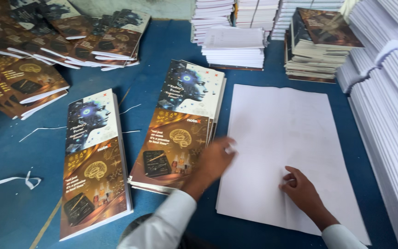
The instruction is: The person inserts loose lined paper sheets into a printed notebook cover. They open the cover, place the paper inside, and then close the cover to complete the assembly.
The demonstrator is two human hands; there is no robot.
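1. Head view: a blue table (5, 152) is seen from above. No bins or boxes are seen; everything is kept in loose stacks on the table.
2. A wide stack of blank white sheets (282, 138) is laid flat at centre right, near edge close to the person.
3. The right hand (302, 189) is pressed on the near part of the white sheets, fingers curled and partly closed, palm down; nothing is seen gripped in it.
4. The left hand (213, 161) is blurred, placed at the left edge of the white sheets, overlapping the near right corner of a pile of printed covers (180, 124). Fingers are loosely spread; whether anything is pinched cannot be told.
5. A second printed cover stack (93, 166) is laid further left, apart from both hands.
6. Fanned cover piles (65, 39) are seen at far left.
7. White page blocks (236, 46) are stacked at far centre, a taller run (388, 106) along the right edge.
8. White paper strips (10, 180) are scattered at near left.
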